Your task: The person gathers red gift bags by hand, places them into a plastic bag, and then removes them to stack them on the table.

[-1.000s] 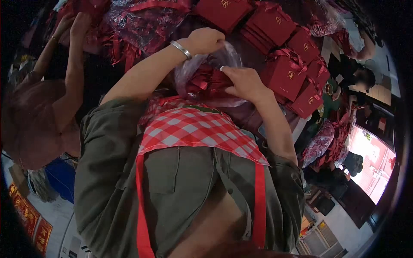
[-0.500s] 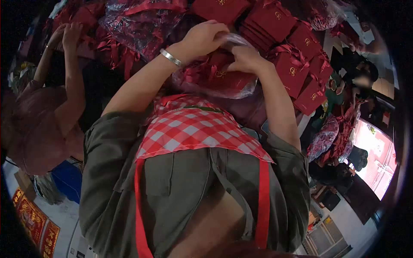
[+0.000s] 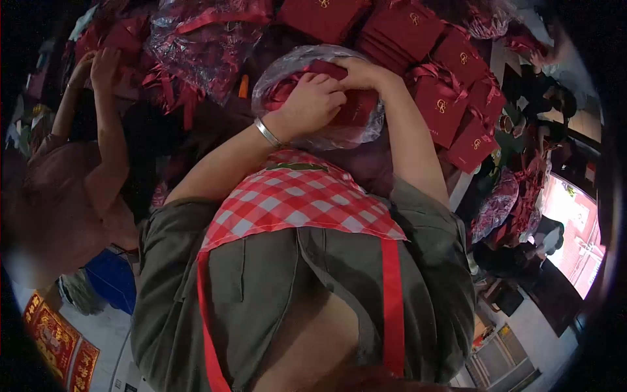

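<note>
A clear plastic bag [image 3: 353,134] with dark red paper bags [image 3: 358,108] inside lies in front of my body. My left hand [image 3: 315,99], with a silver bangle at the wrist, is over the bag's left part, its fingers curled against the contents; what they pinch is hidden. From the right, my right hand [image 3: 359,73] reaches over the top of the red contents, its fingers bent round their upper edge and the tips partly hidden. Both hands are close together inside the ring of plastic.
Stacked red bags with gold logos [image 3: 439,108] stand at the right. Another filled plastic bag [image 3: 202,49] lies upper left, near a small orange object [image 3: 243,86]. A co-worker's hands [image 3: 101,65] are at the far left; other people are at the right.
The plastic around the red contents has spread into a wider opening. My left hand has moved down and right over the contents; my right hand has moved slightly up and left.
</note>
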Available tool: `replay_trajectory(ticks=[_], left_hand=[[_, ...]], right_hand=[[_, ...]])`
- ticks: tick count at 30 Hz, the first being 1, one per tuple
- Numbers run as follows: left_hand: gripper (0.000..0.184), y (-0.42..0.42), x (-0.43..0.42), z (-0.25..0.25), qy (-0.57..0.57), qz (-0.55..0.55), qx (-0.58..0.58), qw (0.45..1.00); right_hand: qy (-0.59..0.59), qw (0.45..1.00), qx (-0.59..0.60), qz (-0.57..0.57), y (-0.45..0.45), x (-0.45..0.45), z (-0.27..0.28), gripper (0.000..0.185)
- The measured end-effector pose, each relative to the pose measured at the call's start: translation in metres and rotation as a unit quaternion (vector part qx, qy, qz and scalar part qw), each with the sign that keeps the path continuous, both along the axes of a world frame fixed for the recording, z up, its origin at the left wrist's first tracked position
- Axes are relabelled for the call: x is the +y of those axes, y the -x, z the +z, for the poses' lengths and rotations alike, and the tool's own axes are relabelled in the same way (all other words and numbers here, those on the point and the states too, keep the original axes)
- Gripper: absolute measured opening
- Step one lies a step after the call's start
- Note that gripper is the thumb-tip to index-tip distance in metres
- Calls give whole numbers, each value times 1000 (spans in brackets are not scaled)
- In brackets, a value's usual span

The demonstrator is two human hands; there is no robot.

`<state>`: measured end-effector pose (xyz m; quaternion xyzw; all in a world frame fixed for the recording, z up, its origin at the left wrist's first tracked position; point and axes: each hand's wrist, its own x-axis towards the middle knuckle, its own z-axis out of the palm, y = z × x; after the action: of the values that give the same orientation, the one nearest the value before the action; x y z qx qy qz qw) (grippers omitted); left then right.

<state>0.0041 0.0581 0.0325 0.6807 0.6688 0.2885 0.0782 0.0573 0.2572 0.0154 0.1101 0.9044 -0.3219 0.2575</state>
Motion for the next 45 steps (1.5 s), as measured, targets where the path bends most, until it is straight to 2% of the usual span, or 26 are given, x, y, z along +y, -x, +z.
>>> replay_trajectory(ticks=[3, 5, 6, 8, 9, 10, 12, 13, 15, 16, 17, 19, 20, 22, 23, 24, 26, 28, 30, 33, 36, 37, 39, 41, 43, 45], left_hand=[[27, -7, -8, -16, 8, 17, 39, 999], [30, -9, -10, -27, -4, 24, 47, 999], [32, -7, -10, -30, 24, 18, 42, 999], [33, -5, -8, -34, 51, 8, 36, 998], [34, -5, -7, -35, 61, 24, 35, 997], [34, -5, -7, -35, 71, 40, 34, 996], [35, -3, -5, -37, 64, 37, 35, 997], [37, -2, -4, -36, 57, 35, 38, 997], [39, -1, 2, -25, 101, 27, 50, 993], [42, 0, 6, -18, 147, 19, 64, 987], [42, 2, 12, -13, 145, 12, 67, 987], [62, 6, 26, -8, 156, -7, 158, 975], [62, 10, 32, -8, 154, -13, 162, 975], [85, 16, 43, -7, 129, 2, 160, 979], [99, 21, 49, -3, 220, -15, 125, 967], [99, 23, 54, -1, 219, -21, 128, 967], [99, 30, 65, 3, 340, -46, 101, 934], [101, 33, 74, 8, 371, -55, 70, 924], [101, 33, 80, 7, 405, -82, 78, 907], [104, 31, 76, 1, 341, -97, 122, 927], [108, 38, 77, -10, 380, -139, 60, 912], [110, 37, 72, -4, 376, -133, 78, 914], [110, 39, 63, -16, 353, -132, 88, 922], [110, 38, 60, -11, 331, -128, 97, 930], [111, 36, 66, 15, 437, -140, 76, 885], [112, 37, 65, 9, 444, -137, 72, 882]], right_hand=[[-31, 1000, -6, 1, 3, -10, 7, 79], [-88, 996, 2, 19, -1, -19, 17, 69], [-89, 996, 3, 13, -4, -21, 16, 69], [-132, 991, 22, 1, -15, -27, 10, 56], [-147, 983, 106, 3, -26, -33, 17, 45], [-148, 983, 104, 1, -36, -33, 19, 45], [-105, 957, 265, -61, -58, -27, 20, 43], [-107, 956, 264, -63, -69, -27, 28, 43], [-131, 927, 253, -242, -89, -28, 46, 45], [-199, 930, 197, -239, -96, -29, 44, 49], [-202, 927, 198, -247, -99, -34, 39, 49], [-214, 926, 62, -304, -101, -47, 27, 56], [-189, 934, 49, -298, -103, -53, 26, 62], [-187, 925, 58, -325, -105, -58, -4, 62], [-186, 918, 66, -345, -110, -59, -19, 62], [-169, 918, 73, -352, -113, -61, -22, 59], [-162, 917, 69, -357, -117, -64, -25, 55], [-155, 918, 66, -359, -119, -68, -20, 52], [-157, 901, 162, -370, -126, -72, -12, 42], [-181, 889, 209, -366, -137, -73, -1, 35], [-196, 863, 261, -386, -147, -78, 15, 30], [-197, 861, 259, -391, -151, -81, 23, 30], [-220, 816, 339, -413, -159, -88, 40, 26], [-210, 815, 335, -424, -164, -96, 52, 23], [-195, 768, 448, -414, -166, -104, 60, 24], [-201, 772, 459, -391, -168, -111, 71, 26]])
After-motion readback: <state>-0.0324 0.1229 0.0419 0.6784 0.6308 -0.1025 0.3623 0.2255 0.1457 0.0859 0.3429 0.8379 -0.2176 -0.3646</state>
